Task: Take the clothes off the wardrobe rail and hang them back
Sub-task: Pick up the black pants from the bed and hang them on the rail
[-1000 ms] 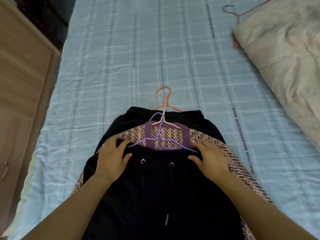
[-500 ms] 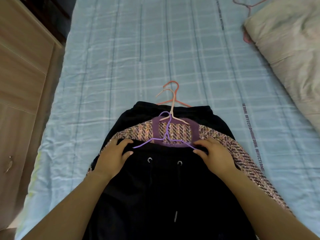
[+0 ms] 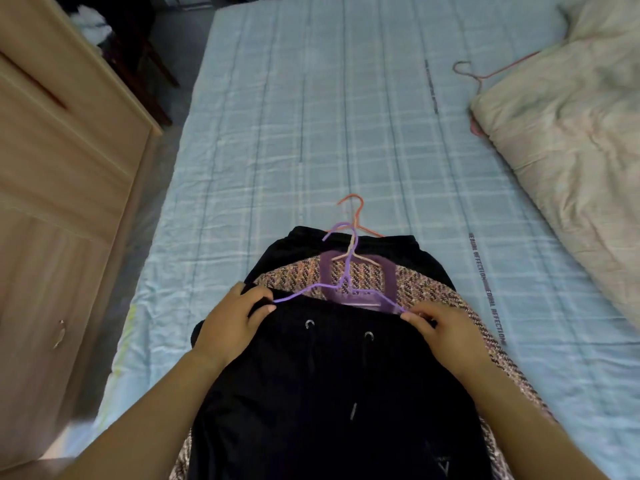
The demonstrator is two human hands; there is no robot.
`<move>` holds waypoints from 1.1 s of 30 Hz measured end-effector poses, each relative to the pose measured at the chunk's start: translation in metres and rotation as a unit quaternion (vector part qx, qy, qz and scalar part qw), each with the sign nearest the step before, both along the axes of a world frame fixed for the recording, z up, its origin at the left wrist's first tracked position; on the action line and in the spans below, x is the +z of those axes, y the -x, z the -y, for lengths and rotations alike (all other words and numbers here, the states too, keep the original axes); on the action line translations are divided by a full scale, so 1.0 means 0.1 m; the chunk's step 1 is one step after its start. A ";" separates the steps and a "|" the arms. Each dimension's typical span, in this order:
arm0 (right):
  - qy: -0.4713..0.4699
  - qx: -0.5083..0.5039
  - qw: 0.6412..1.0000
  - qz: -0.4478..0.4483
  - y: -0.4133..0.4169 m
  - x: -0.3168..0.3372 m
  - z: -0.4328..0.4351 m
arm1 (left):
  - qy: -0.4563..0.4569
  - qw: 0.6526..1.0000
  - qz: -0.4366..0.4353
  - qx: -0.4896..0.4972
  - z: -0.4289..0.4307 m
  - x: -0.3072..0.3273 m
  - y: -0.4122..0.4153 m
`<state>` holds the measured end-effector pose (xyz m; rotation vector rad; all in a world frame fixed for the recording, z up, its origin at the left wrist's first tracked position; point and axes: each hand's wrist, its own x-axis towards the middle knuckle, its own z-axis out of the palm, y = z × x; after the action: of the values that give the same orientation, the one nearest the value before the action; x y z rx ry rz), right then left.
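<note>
The bed [image 3: 311,133] fills the room's middle, covered by a pale blue checked sheet, creased and soft-looking. A light wooden wardrobe [image 3: 52,202] with flat panels stands along the bed's left edge. A rumpled cream quilt [image 3: 571,150] is heaped along the right edge, with a thin pink wire hanger [image 3: 467,69] poking out beside it towards the far right corner.

At the middle of the near edge lies a stack of clothes. On top are black shorts [image 3: 329,393], smooth and dark, with two metal eyelets and a drawstring. Under them is a nubbly tweed top [image 3: 294,275] with a purple knitted neckband, and beneath that another black garment [image 3: 381,244].

A slim purple hanger [image 3: 294,295] runs into the shorts' waistband; an orange hanger [image 3: 361,207] hooks out beyond it.

The left hand [image 3: 232,323] grips the waistband's left end, fingers curled. The right hand [image 3: 446,332] pinches its right end, by the hanger's tip.
</note>
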<state>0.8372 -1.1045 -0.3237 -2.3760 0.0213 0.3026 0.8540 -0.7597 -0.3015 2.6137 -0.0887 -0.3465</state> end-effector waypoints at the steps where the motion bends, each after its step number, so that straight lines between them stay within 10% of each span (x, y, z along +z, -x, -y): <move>1: -0.011 -0.011 1.000 0.007 0.05 0.13 0.01 | 0.004 1.000 0.009 -0.002 0.01 0.12 0.03; 33: -0.129 0.265 0.882 0.367 2.85 2.59 -2.34 | -0.011 0.913 0.244 0.325 -1.83 2.37 4.74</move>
<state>0.5521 -0.8705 -0.0650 -2.0459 -0.9723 -0.3459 0.3797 -0.5770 -0.0645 2.5073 0.6066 0.5413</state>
